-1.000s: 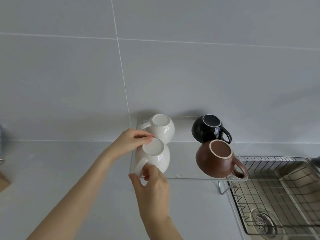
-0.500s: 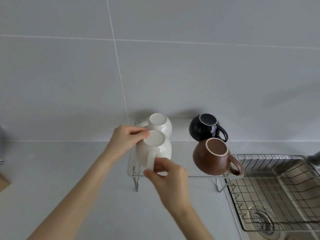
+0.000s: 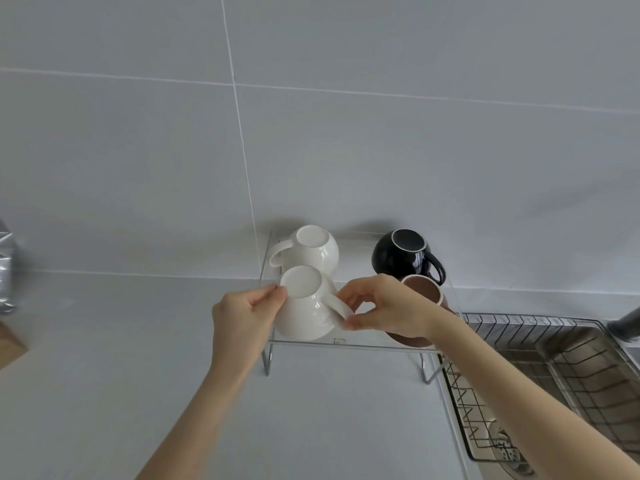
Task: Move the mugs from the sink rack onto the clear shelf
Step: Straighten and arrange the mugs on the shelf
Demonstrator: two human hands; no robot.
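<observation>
4 mugs sit upside down on the clear shelf (image 3: 381, 342), which stands on the surface (image 3: 104, 341) beside the sink rack (image 3: 554, 375). The rack looks empty where it shows, so this appears to be the final placement. The front white mug (image 3: 304, 306) rests just before the rear white mug (image 3: 311, 249); the black mug (image 3: 401, 252) and brown mug (image 3: 424, 292) stand to the right. The left hand (image 3: 242, 317) steadies its base with closed fingertips, while the right hand (image 3: 384, 306) pinches its handle. Next, judging by this, both hands need to let go gently without nudging neighbours.
</observation>
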